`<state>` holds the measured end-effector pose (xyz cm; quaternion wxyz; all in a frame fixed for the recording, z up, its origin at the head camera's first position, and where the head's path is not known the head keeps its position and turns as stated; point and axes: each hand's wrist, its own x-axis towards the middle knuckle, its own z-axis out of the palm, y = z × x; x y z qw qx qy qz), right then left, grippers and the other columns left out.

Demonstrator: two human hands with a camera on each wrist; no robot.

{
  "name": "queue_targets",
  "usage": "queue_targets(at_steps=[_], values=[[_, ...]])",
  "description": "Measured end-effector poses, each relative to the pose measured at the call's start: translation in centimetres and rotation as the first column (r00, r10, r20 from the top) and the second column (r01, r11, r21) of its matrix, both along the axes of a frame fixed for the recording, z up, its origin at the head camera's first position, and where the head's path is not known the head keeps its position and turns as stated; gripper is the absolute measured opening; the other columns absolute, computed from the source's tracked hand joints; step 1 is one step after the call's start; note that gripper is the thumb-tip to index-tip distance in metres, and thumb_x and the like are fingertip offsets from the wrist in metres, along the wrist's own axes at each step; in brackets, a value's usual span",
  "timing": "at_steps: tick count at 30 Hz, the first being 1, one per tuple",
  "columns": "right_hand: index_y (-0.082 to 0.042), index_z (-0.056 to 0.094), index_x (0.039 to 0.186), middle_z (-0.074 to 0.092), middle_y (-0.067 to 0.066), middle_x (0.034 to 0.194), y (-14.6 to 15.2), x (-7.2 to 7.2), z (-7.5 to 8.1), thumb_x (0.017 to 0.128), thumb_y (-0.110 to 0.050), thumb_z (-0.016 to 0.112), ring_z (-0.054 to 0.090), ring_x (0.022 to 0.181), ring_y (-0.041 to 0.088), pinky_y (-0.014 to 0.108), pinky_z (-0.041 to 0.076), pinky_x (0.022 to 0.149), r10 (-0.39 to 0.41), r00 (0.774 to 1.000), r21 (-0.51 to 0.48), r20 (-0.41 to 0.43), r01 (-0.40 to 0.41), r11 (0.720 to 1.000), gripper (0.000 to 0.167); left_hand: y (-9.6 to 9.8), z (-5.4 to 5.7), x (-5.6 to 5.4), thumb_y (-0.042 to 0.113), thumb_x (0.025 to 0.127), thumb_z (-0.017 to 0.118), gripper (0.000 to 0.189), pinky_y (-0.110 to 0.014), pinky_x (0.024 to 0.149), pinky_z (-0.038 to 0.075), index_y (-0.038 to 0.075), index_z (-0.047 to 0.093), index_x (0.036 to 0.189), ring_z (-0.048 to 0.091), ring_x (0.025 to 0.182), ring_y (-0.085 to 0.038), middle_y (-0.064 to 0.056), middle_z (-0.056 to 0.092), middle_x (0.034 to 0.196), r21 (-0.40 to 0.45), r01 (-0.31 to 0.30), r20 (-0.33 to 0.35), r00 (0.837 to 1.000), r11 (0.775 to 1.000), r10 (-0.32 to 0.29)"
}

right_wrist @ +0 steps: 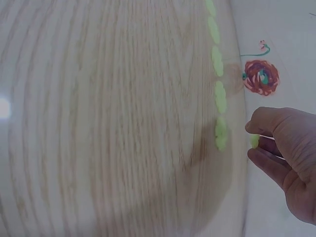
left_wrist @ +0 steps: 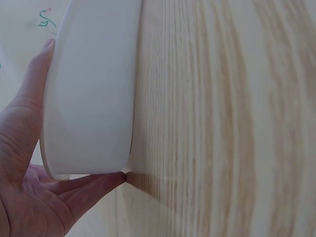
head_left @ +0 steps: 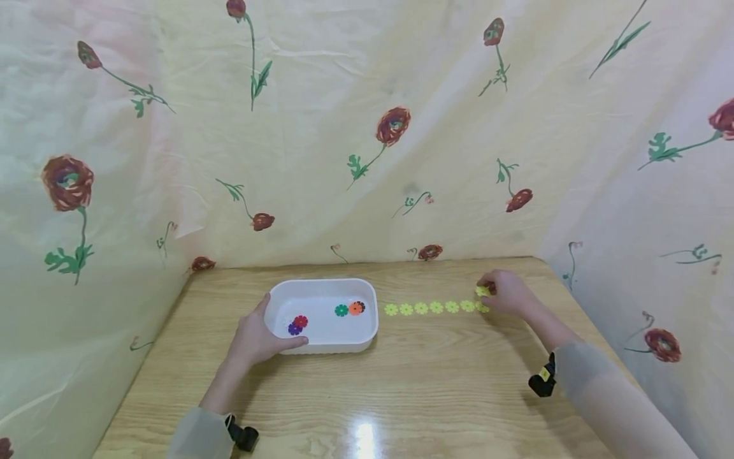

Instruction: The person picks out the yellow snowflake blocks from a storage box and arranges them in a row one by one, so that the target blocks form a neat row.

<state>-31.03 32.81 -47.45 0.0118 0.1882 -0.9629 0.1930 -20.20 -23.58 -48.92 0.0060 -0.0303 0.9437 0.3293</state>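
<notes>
My left hand [head_left: 255,335] holds a white plastic tub [head_left: 373,319] by its left end, with the thumb along the near rim. In the left wrist view the fingers [left_wrist: 94,195] lie against the tub's end wall. Inside the tub are a green flower-shaped disc [head_left: 341,310], an orange one [head_left: 355,308] over a dark one, and a red one [head_left: 301,321] beside a purple one [head_left: 295,329]. A yellow-green flower disc [right_wrist: 255,141] is pinched in my right hand [head_left: 507,293], raised above the right end of a row of matching discs [head_left: 437,307].
The wooden table [head_left: 413,389] meets a flowered cloth [head_left: 321,159] at the back and both sides. From the tub's right side, the disc row runs rightward near the table's back edge. A glare spot [head_left: 364,440] shines near the front.
</notes>
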Motion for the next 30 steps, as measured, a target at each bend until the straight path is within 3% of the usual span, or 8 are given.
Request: queue_targets(at_steps=[11,20,30], values=[[0.009,0.075,0.106,0.074,0.019,0.095,1.7,0.6,-0.8,0.081,-0.006,0.078,0.069,0.084,0.029,0.048,0.062,0.077,-0.014,1.0,0.013,-0.017,0.014,1.0,0.03,-0.1,0.0,0.0,0.067,0.07,0.091,0.139,-0.063,0.112,0.051,-0.001,0.021,0.168,0.057,0.14,-0.048,-0.031,0.047,0.161,0.006,0.0,-0.001,1.0,1.0,0.0],[0.008,0.076,0.107,0.07,0.009,0.085,2.5,1.5,-1.2,0.081,-0.011,0.079,0.063,0.08,0.02,0.04,0.056,0.074,-0.041,0.999,0.053,0.003,0.04,0.998,0.032,0.1,0.0,-0.1,0.067,0.07,0.092,0.139,-0.063,0.112,0.051,-0.001,0.02,0.168,0.056,0.141,-0.048,-0.031,0.046,0.161,0.011,0.002,0.002,1.0,1.0,-0.002],[0.004,0.077,0.102,0.073,0.008,0.085,2.8,1.9,-1.7,0.08,-0.009,0.079,0.065,0.079,0.019,0.039,0.057,0.074,-0.046,0.999,0.056,0.005,0.046,0.997,0.025,-0.1,-0.1,-0.2,0.069,0.068,0.092,0.14,-0.062,0.111,0.052,-0.002,0.022,0.168,0.06,0.136,-0.047,-0.032,0.049,0.159,-0.004,0.006,-0.012,1.0,1.0,-0.006]])
